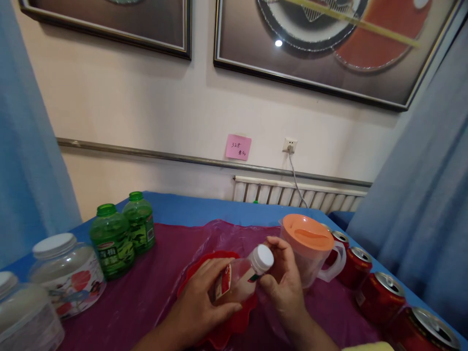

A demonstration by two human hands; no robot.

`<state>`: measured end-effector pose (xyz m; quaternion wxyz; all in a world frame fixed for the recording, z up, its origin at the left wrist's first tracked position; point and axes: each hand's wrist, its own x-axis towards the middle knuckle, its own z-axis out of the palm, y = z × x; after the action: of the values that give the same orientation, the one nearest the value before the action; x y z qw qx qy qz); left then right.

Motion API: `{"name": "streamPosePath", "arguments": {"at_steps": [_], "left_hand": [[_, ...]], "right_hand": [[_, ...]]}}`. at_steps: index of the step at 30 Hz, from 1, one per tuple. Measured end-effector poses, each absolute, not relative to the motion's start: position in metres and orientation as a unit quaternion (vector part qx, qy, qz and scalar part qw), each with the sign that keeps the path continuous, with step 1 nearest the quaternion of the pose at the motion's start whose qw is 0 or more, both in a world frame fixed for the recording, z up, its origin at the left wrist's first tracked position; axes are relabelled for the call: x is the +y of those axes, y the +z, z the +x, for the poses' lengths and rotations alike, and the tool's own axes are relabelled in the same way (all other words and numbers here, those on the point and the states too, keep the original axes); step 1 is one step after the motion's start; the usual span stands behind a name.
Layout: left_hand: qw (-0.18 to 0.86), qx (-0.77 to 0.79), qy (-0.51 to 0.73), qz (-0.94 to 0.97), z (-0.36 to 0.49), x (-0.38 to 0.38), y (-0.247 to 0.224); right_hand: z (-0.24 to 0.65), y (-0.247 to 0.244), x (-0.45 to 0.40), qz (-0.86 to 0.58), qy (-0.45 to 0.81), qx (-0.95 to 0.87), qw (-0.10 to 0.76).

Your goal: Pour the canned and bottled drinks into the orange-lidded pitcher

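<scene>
My left hand point(201, 297) is wrapped round a clear plastic bottle point(239, 282) with a white screw cap and a red label. The bottle tilts, its capped end up and to the right. Close beside the cap point(263, 257), my right hand point(283, 278) is cupped with thumb and fingers apart; whether the thumb touches the bottle's neck I cannot tell. Beneath both hands lies a red scalloped tray point(243, 319), partly hidden by the left hand and the bottle. Behind my right hand stands a clear pitcher point(307, 265) with an orange lid.
Two green bottles point(111, 243) without caps and two white-lidded jars point(68, 278) stand at left. Several opened red cans point(380, 295) line the right edge. Purple plastic sheeting point(175, 243) covers part of the blue table point(190, 207). A radiator point(270, 190) is behind.
</scene>
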<state>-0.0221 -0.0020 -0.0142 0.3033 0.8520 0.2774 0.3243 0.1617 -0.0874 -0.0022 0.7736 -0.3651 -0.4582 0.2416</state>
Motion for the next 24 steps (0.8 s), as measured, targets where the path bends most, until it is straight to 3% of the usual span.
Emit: {"name": "streamPosePath", "arguments": {"at_steps": [5, 11, 18, 24], "left_hand": [[0.284, 0.286, 0.329, 0.854, -0.0213, -0.0007, -0.0122], [0.272, 0.280, 0.329, 0.860, -0.0216, -0.0018, -0.0109], [0.248, 0.284, 0.342, 0.861, -0.0212, 0.0014, -0.0115], [0.243, 0.292, 0.336, 0.862, -0.0208, -0.0040, -0.0052]], "right_hand": [[0.1613, -0.0026, -0.0901, -0.344, 0.281, -0.481, 0.756], [0.1605, -0.0060, -0.0882, -0.390, 0.219, -0.459, 0.768], [0.1601, -0.0028, -0.0925, -0.349, 0.263, -0.485, 0.758], [0.1611, -0.0082, -0.0867, -0.377, 0.207, -0.467, 0.773]]}}
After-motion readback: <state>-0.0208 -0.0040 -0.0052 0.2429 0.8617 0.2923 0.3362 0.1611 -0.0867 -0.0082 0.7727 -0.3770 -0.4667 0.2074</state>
